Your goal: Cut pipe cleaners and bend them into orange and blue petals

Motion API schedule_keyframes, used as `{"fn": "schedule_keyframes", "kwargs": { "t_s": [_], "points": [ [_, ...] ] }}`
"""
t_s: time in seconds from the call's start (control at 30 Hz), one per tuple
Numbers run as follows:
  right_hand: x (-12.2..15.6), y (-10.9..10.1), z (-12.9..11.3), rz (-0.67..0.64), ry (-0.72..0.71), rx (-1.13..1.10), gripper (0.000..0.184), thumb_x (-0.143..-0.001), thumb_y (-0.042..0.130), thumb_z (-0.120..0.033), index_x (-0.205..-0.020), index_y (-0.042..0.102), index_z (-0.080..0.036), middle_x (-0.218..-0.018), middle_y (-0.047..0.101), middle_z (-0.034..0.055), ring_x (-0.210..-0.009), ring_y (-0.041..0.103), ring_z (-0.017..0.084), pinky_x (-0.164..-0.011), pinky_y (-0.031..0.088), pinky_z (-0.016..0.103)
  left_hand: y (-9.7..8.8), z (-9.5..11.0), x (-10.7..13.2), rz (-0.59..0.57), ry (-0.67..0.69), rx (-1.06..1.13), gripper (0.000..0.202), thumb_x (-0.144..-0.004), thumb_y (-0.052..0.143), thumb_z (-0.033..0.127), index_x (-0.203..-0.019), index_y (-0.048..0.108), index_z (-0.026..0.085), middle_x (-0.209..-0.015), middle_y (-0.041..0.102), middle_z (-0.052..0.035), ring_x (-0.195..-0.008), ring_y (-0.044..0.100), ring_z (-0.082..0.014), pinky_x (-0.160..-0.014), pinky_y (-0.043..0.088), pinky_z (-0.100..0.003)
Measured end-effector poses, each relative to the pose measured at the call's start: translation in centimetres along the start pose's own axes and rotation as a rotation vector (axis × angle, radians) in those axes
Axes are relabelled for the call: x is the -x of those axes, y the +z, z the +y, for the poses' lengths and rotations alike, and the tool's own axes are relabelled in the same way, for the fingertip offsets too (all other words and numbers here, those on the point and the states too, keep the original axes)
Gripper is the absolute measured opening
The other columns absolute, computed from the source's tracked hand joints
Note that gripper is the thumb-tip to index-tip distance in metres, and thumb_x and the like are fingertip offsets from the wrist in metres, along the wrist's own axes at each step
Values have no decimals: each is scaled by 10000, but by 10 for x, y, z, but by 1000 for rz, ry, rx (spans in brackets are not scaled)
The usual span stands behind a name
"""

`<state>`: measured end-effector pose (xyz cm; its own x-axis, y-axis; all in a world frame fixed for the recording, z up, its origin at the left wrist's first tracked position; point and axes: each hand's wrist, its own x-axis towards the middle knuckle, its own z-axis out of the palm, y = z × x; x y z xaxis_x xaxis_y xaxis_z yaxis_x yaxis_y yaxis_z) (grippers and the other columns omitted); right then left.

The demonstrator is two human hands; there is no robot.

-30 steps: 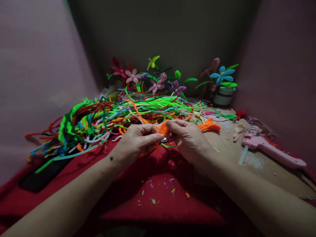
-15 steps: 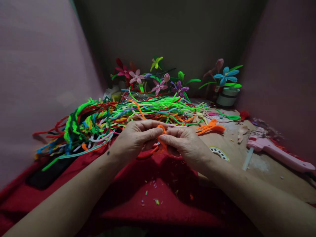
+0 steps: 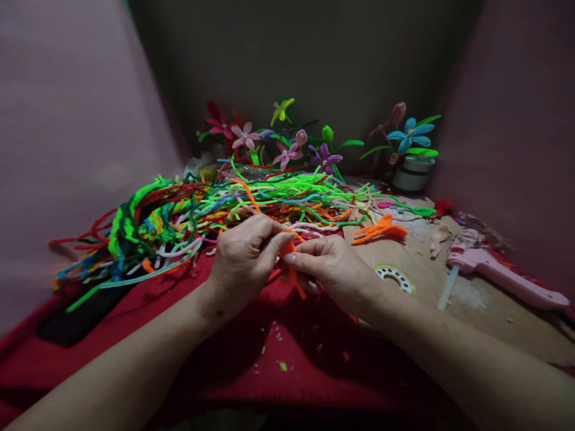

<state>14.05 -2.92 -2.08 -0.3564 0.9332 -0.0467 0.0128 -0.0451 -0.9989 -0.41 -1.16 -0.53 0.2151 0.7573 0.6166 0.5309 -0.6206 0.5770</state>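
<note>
The left hand [image 3: 249, 251] has rolled knuckles-up; it and the right hand [image 3: 332, 260], fingers closed, pinch an orange pipe cleaner [image 3: 295, 280], seemingly unfinished; shaped orange petals [image 3: 384, 230] lie beyond the right.

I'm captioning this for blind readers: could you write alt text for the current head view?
A left hand and right hand pinch a fuzzy orange piece above a red cloth. Beyond lie a heap of colourful fuzzy stems and flowers; a pink glue gun rests at right.
</note>
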Motion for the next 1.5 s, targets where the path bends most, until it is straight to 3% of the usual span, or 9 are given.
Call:
{"fn": "schedule_keyframes", "kwargs": {
  "t_s": [0.2,0.43,0.53,0.63,0.77,1.0,1.1,1.33,1.5],
  "points": [
    [2,-1,0,33,-42,-58,343,-739,589,-328,-459,484,-160,-389,391,-60,-381,299,53,-432,203,247,-8,1,-8,-366,-457,405,202,-741,607,317,-638,631,145,-504,502,36,-440,405,-64,-408,294,-186],
    [-2,-2,1,135,-124,-81,123,-717,619,-246,-641,645,-153,-607,576,-15,-560,454,89,-542,326,240,-7,13,-5,-168,-382,301,182,-698,643,280,-585,611,141,-594,551,0,-567,496,-107,-491,397,-193],
    [-3,-3,0,154,-161,-101,100,-709,638,-243,-670,667,-155,-668,603,-4,-643,495,107,-623,370,253,-6,9,-7,-208,-429,379,177,-725,623,318,-699,625,143,-610,543,15,-520,460,-86,-472,380,-190],
    [-4,-7,-2,157,-187,-150,122,-709,654,-281,-691,670,-162,-694,607,-5,-658,507,109,-657,386,259,-5,1,-10,-375,-453,527,241,-720,629,307,-914,624,166,-703,574,24,-501,435,-65,-470,361,-184],
    [-6,-11,-2,165,-180,-212,151,-720,644,-305,-724,653,-155,-681,596,-5,-618,502,103,-618,389,255,-5,-4,-11,-564,-362,372,121,-730,604,263,-753,637,149,-603,541,30,-499,424,-74,-472,328,-188],
    [-11,-8,-5,249,-143,-92,218,-674,646,-311,-560,533,-163,-502,442,-47,-480,343,72,-485,271,236,-4,-9,3,-230,134,-222,231,-825,482,262,-650,592,161,-586,544,-8,-533,455,-106,-536,320,-231],
    [-12,-6,-10,260,-150,-63,217,-675,632,-305,-551,518,-168,-499,421,-47,-485,328,74,-478,254,238,-3,-11,6,-187,184,-296,217,-829,472,252,-686,607,160,-623,574,-27,-567,492,-122,-571,341,-246],
    [-6,-11,-16,244,-49,-50,193,-626,685,-301,-560,574,-157,-517,495,-31,-485,379,75,-499,294,240,-18,-11,-23,-388,-350,390,227,-745,609,374,-821,670,169,-756,655,-16,-674,580,-141,-613,428,-234],
    [-6,-8,-16,162,-7,-39,211,-641,690,-281,-518,574,-154,-506,525,-24,-485,405,79,-508,301,246,-20,-17,-29,-560,-445,722,210,-701,654,329,-798,670,143,-705,632,-18,-611,539,-123,-577,400,-231]
  ]
}}
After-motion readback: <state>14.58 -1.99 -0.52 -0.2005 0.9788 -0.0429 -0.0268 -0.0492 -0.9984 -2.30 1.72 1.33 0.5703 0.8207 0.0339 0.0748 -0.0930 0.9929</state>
